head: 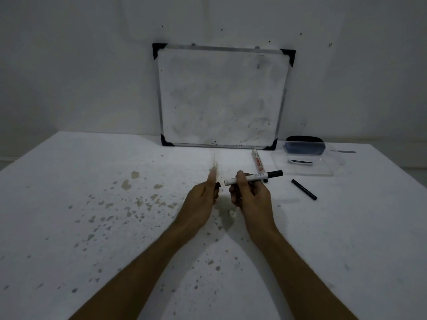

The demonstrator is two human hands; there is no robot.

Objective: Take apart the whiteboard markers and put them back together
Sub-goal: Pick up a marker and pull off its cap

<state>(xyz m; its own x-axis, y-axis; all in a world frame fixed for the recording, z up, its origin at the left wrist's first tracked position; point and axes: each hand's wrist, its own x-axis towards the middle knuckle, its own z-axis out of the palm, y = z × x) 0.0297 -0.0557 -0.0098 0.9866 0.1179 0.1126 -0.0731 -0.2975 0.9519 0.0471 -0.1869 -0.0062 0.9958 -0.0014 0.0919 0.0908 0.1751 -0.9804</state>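
Leaning against the wall at the back of the desk (pixel 69 181), the whiteboard (pixel 221 98) is kept clear of the work. The right hand (pixel 250 192) is closed round a black-capped marker (pixel 253 177), held level with its open end towards the left hand (pixel 204 192) — which is pinched on a small dark piece (pixel 217 185), probably the end plug. A red-lettered marker (pixel 258 160) lies behind, its writing unreadable — a loose black part (pixel 304 189) is set aside.

Both bare forearms reach forward, hands close together at centre.
Left hand (pixel 203 192) curled, thumb pointing toward 12 o'clock, pinching something small and dark. Right hand (pixel 250 192), at its 3 o'clock, fingers wrapped around a marker (pixel 254 177).
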